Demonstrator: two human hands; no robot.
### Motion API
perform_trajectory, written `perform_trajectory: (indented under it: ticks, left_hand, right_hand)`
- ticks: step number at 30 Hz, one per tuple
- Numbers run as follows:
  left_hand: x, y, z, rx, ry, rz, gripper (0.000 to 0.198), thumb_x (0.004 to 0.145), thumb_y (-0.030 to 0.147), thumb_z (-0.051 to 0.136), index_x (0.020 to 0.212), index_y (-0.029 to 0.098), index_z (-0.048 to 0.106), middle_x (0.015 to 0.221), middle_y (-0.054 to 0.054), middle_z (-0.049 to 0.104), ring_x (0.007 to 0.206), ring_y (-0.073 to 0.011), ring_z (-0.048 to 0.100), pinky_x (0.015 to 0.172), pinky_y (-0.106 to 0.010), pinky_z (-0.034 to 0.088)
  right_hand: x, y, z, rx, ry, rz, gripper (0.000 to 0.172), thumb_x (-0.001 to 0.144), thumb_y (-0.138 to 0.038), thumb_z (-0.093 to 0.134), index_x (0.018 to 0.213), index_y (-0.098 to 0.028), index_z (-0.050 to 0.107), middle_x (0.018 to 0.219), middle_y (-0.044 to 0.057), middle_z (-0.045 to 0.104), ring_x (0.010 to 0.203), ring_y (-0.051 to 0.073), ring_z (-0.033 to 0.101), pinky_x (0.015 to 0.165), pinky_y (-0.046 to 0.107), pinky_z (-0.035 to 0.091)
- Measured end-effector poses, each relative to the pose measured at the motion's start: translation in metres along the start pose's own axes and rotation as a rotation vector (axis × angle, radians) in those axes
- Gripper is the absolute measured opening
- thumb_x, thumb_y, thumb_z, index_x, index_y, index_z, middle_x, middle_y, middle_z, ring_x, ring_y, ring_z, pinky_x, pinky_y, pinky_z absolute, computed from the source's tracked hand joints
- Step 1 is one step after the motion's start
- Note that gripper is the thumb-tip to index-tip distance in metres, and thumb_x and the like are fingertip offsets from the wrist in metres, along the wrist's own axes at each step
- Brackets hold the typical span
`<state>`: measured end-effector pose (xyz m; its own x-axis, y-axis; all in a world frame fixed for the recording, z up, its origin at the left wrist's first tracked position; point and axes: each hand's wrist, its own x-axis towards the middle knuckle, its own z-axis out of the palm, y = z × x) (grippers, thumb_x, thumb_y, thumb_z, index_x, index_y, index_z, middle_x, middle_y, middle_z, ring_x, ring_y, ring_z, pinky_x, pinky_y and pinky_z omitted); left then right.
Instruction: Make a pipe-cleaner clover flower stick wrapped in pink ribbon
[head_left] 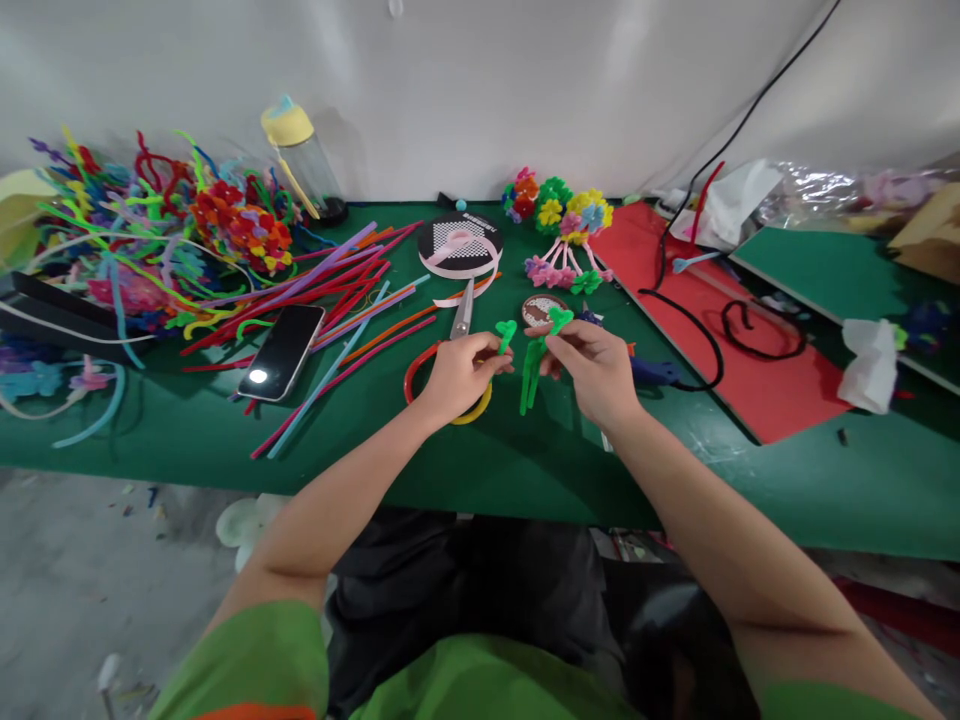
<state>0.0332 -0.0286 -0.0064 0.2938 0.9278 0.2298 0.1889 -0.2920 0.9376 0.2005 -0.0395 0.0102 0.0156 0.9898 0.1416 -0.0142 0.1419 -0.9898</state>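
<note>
Between the fingertips of my left hand point(466, 375) is a short green pipe cleaner piece point(505, 334) bent into loops at its top. My right hand point(592, 365) pinches a green pipe cleaner shape point(532, 372), with a looped head above the fingers and two straight legs hanging down. The two pieces are apart. Scissors point(463, 312) with red and yellow handles lie partly under my left hand. Just beyond my hands sits a small round brown-and-white lid or disc point(544, 310). A blue glue gun point(654, 371) shows right of my right hand, partly hidden.
Loose pipe cleaners point(352, 290) and a phone point(282, 352) lie left, before a heap of pipe-cleaner flowers point(240, 225) and a bottle point(307, 160). A ribbon spool point(460, 245) and finished flowers point(574, 225) stand behind. A red board point(720, 340) carries a black cable point(712, 350).
</note>
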Motion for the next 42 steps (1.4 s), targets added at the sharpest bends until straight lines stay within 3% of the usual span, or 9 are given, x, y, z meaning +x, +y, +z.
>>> perform_trajectory:
  ticks: [5,10,15,20,25,31,35,38,42]
  left_hand:
    - [0.0,0.002,0.0,-0.029,-0.032,-0.036,0.005,0.079,0.019,0.055,0.079,0.014,0.053,0.077,-0.004,0.067,0.071,-0.0152,0.068,0.067,-0.027,0.057]
    - [-0.001,0.004,0.001,-0.076,-0.035,-0.063,0.013,0.078,0.013,0.055,0.09,0.016,0.05,0.079,-0.003,0.065,0.071,-0.0143,0.068,0.066,-0.026,0.058]
    - [-0.002,0.005,0.001,-0.069,-0.039,-0.06,0.017,0.078,0.013,0.054,0.093,0.018,0.048,0.076,0.0,0.063,0.069,-0.013,0.068,0.068,-0.025,0.058]
    - [-0.002,0.008,0.001,0.02,-0.066,0.013,0.003,0.078,0.016,0.056,0.08,0.016,0.055,0.073,0.0,0.064,0.07,-0.0124,0.067,0.065,-0.022,0.056]
    - [-0.002,0.015,-0.001,0.155,-0.08,0.096,0.002,0.073,0.015,0.063,0.071,0.016,0.063,0.071,0.0,0.064,0.066,-0.0103,0.063,0.062,-0.021,0.053]
    - [-0.003,0.013,0.002,-0.025,-0.099,0.016,0.011,0.08,0.013,0.051,0.074,0.013,0.061,0.075,-0.002,0.061,0.059,-0.0087,0.063,0.059,-0.022,0.055]
    - [-0.003,0.01,0.003,-0.186,-0.082,-0.056,0.007,0.078,0.017,0.055,0.075,0.013,0.06,0.08,-0.003,0.063,0.065,-0.0115,0.065,0.066,-0.029,0.058]
    - [-0.001,0.009,0.003,-0.283,-0.069,-0.115,0.008,0.076,0.021,0.06,0.077,0.013,0.06,0.082,-0.004,0.065,0.068,-0.0133,0.066,0.071,-0.033,0.058]
    - [-0.001,0.009,0.002,-0.308,-0.03,-0.096,0.013,0.073,0.024,0.064,0.079,0.013,0.062,0.079,-0.003,0.066,0.072,-0.0145,0.067,0.074,-0.033,0.057]
  right_hand:
    - [0.001,0.003,-0.002,0.026,0.0,-0.089,0.005,0.071,-0.023,0.065,0.067,-0.021,0.065,0.091,0.0,0.059,0.046,0.003,0.048,0.042,0.023,0.039]
    - [0.002,0.009,-0.004,0.029,0.051,-0.121,0.004,0.073,-0.026,0.065,0.073,-0.022,0.062,0.069,-0.003,0.055,0.045,0.004,0.043,0.042,0.022,0.038]
    - [0.0,0.003,-0.004,-0.027,0.116,-0.193,0.037,0.071,-0.022,0.067,0.104,-0.031,0.054,0.072,-0.005,0.052,0.047,0.006,0.049,0.043,0.022,0.044]
    - [-0.007,-0.001,-0.001,-0.224,0.052,-0.197,0.019,0.074,-0.021,0.062,0.092,-0.025,0.062,0.066,-0.003,0.055,0.051,0.009,0.056,0.047,0.024,0.05]
    - [-0.011,0.005,0.001,-0.29,0.045,-0.221,0.018,0.074,-0.022,0.061,0.092,-0.021,0.064,0.076,0.001,0.066,0.057,0.011,0.062,0.054,0.027,0.053]
    - [-0.011,0.0,0.003,-0.214,0.049,-0.212,0.012,0.079,-0.023,0.055,0.084,-0.02,0.066,0.067,0.0,0.063,0.053,0.01,0.06,0.048,0.026,0.051]
    - [-0.009,-0.005,0.004,-0.142,0.057,-0.156,0.01,0.077,-0.021,0.058,0.084,-0.022,0.066,0.062,-0.002,0.058,0.048,0.01,0.057,0.045,0.026,0.049]
    - [-0.007,-0.003,0.002,-0.112,0.085,-0.103,0.022,0.074,-0.021,0.062,0.095,-0.025,0.064,0.061,-0.003,0.059,0.048,0.01,0.057,0.044,0.026,0.048]
    - [-0.005,0.0,-0.002,-0.063,0.1,-0.076,0.012,0.072,-0.027,0.065,0.084,-0.023,0.065,0.066,-0.001,0.063,0.056,0.012,0.06,0.049,0.026,0.048]
